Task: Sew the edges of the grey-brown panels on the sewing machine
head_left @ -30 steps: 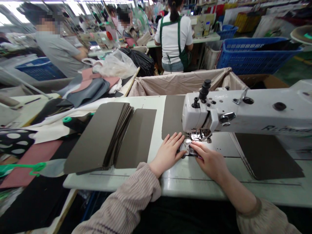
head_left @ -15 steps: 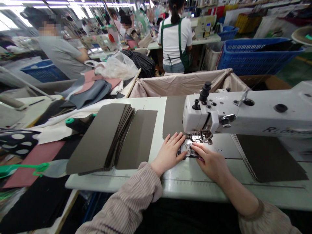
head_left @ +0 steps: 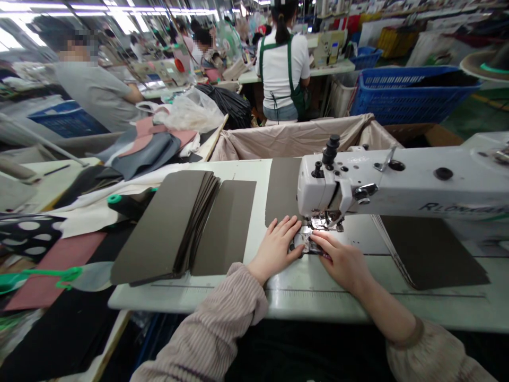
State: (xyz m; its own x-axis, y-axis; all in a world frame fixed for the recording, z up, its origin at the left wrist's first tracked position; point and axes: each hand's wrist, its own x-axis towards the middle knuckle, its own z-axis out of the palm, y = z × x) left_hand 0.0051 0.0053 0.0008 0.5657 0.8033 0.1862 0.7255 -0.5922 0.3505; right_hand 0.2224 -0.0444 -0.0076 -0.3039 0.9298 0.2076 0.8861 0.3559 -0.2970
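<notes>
Both my hands rest at the needle of a white sewing machine point(head_left: 382, 185). My left hand point(head_left: 276, 248) lies flat with fingers stretched out, its tips on the near end of a grey-brown strip point(head_left: 282, 188) that runs back under the machine head. My right hand point(head_left: 342, 260) reaches in from the right, fingertips pressed by the presser foot point(head_left: 314, 239) on the lit metal plate; what lies under them is too small to make out.
A stack of grey-brown panels point(head_left: 167, 225) lies left on the white table point(head_left: 318, 297), with a single panel point(head_left: 226, 225) beside it and another point(head_left: 429, 252) right under the machine arm. A fabric-lined bin point(head_left: 298, 138) stands behind. Other people work at benches beyond.
The view has shifted slightly. Both hands stay at the presser foot in the same pose.
</notes>
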